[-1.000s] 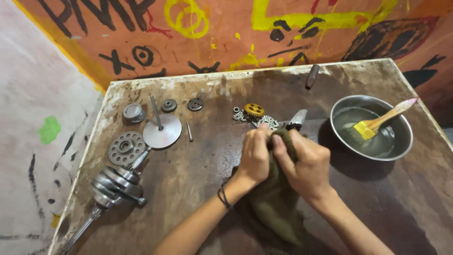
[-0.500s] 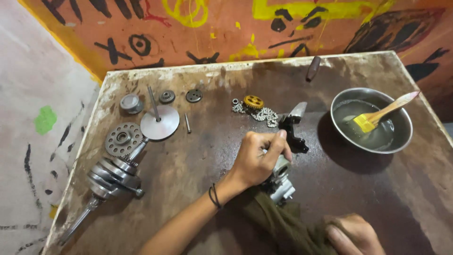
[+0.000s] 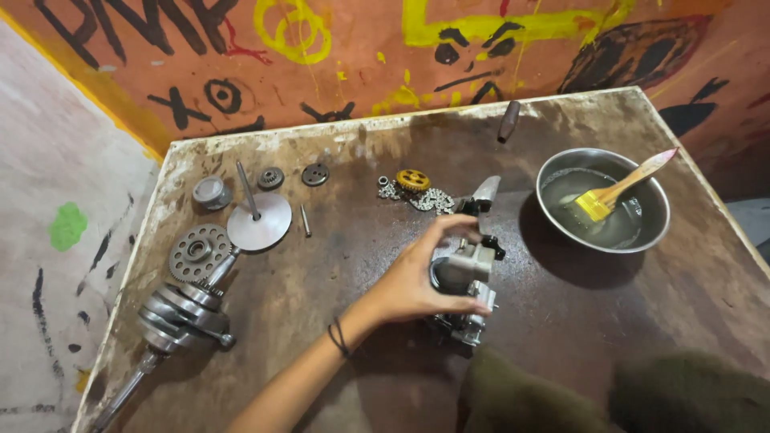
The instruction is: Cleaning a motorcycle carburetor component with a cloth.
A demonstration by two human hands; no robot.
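On the stained counter (image 3: 321,289), the left hand (image 3: 417,281) grips a grey metal engine part (image 3: 465,277) beside an olive cloth (image 3: 561,393); the right hand is out of view.

Only one arm of the person shows, the left hand (image 3: 417,281) with its forearm running down toward the lower edge of the view. The forearm is bare, with no sleeve on any part that shows, and the hand wears no glove. Around the wrist sits a thin black band (image 3: 338,338), looped as two slim dark strands lying close together, plain and without a clasp or charm that can be made out. No ring or watch shows on the fingers (image 3: 449,232), which are slender, with short nails. The right hand is out of view, so nothing of its dress can be told
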